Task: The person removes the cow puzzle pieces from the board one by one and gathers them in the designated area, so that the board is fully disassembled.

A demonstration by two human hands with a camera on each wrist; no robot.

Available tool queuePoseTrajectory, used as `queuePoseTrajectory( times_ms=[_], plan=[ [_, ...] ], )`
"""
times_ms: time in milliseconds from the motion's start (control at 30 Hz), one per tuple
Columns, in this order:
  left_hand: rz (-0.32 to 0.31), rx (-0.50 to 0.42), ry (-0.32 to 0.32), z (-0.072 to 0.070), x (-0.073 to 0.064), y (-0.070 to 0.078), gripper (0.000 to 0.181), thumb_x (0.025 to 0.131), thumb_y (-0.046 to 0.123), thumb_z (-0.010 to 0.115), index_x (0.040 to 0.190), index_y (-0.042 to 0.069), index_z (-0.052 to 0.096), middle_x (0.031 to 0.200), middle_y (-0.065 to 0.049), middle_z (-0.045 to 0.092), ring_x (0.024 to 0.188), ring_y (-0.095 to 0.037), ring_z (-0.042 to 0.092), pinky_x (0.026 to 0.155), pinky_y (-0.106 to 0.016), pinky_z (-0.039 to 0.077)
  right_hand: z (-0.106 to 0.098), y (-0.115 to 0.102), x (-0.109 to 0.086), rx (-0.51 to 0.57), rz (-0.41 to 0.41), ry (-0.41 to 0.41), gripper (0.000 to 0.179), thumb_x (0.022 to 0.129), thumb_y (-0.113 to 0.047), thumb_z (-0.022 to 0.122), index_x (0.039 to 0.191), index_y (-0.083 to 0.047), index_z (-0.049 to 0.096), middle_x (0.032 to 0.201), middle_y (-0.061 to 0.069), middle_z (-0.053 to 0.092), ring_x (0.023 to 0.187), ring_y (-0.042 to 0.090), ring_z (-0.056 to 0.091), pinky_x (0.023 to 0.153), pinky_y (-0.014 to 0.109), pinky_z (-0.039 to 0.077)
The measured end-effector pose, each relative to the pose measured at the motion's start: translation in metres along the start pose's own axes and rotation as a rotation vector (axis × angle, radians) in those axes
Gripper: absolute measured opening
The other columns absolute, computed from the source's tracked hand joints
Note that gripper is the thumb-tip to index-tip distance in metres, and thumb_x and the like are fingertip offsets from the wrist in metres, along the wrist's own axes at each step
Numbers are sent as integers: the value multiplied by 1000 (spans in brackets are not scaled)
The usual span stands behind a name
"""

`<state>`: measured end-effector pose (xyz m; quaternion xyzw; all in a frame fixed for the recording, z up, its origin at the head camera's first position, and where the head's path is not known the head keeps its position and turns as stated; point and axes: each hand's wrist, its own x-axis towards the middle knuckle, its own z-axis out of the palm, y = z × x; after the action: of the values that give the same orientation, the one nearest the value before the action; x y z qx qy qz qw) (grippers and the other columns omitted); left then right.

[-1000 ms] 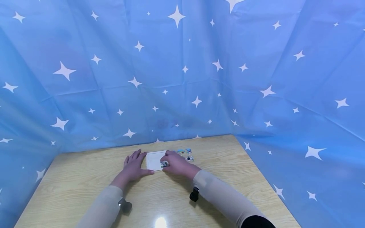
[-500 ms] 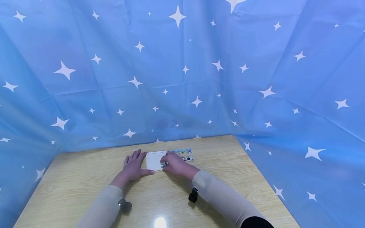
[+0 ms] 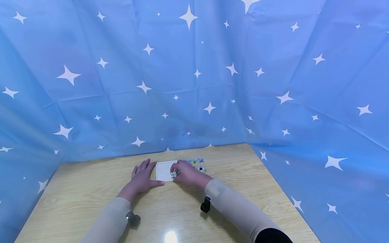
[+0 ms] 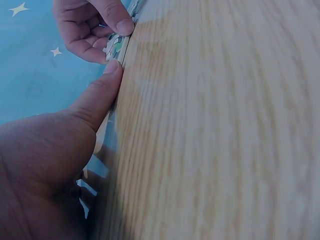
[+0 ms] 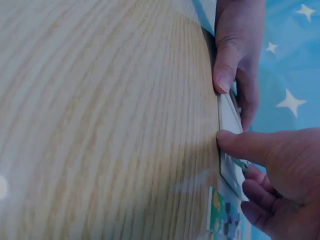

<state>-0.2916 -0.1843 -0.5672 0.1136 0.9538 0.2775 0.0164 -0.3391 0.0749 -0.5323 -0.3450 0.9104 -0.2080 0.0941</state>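
A flat white square tray with a raised rim lies on the table, between both hands. My left hand rests at its left side with fingers spread; the thumb touches the near edge and the index finger reaches the far left corner. In the left wrist view that thumb lies along the edge. My right hand is over the tray's right part and pinches a small printed jigsaw puzzle piece at the near right corner. The right thumb is at the tray's near edge; the curled fingers partly hide the piece.
Several colourful jigsaw pieces lie on the table just right of the tray, partly behind the right hand. The wooden table ends at a blue star-patterned curtain behind and at the sides. Small black cameras sit on both wrists.
The puzzle piece shifts and turns slightly between the right fingers at the tray's near right corner. The left hand and the tray stay in place.
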Motion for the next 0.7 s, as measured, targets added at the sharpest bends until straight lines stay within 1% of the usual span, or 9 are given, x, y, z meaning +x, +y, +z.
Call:
queuePoseTrajectory(
  times_ms=[133, 300, 433, 567, 700],
  plan=[
    [-8, 8, -10, 0, 0, 1, 111, 87, 65, 88, 168, 5, 42, 177, -31, 25, 164, -55, 18, 129, -77, 6, -3, 1, -1, 37, 9, -16, 29, 94, -21, 92, 119, -16, 78, 107, -2, 68, 97, 10, 62, 87, 30, 55],
    [-8, 16, -10, -1, 1, 2, 111, 87, 66, 87, 168, 5, 42, 177, -31, 25, 164, -54, 18, 129, -77, 7, -2, 4, -3, 84, -3, 5, 28, 94, -19, 91, 119, -16, 78, 106, -3, 66, 97, 9, 61, 87, 29, 55],
    [-8, 22, -12, -2, 2, 3, 112, 87, 66, 87, 168, 5, 42, 177, -31, 25, 164, -54, 18, 129, -77, 7, 0, 8, -6, 116, -56, 46, 31, 94, -17, 91, 122, -14, 78, 104, -4, 64, 93, 9, 59, 84, 28, 54],
    [-15, 22, -18, -2, 1, 3, 112, 87, 66, 87, 169, 5, 41, 177, -31, 25, 164, -55, 17, 129, -77, 6, 1, 11, -9, 163, -117, 93, 33, 96, -16, 88, 126, -10, 77, 106, -2, 62, 95, 9, 58, 86, 28, 54],
    [-23, 26, -24, -1, 0, 2, 112, 87, 67, 87, 169, 5, 41, 177, -31, 25, 164, -55, 17, 129, -77, 6, 0, 12, -14, 212, -158, 122, 33, 97, -14, 85, 128, -8, 76, 110, 4, 63, 100, 18, 60, 87, 30, 54]
  ],
)
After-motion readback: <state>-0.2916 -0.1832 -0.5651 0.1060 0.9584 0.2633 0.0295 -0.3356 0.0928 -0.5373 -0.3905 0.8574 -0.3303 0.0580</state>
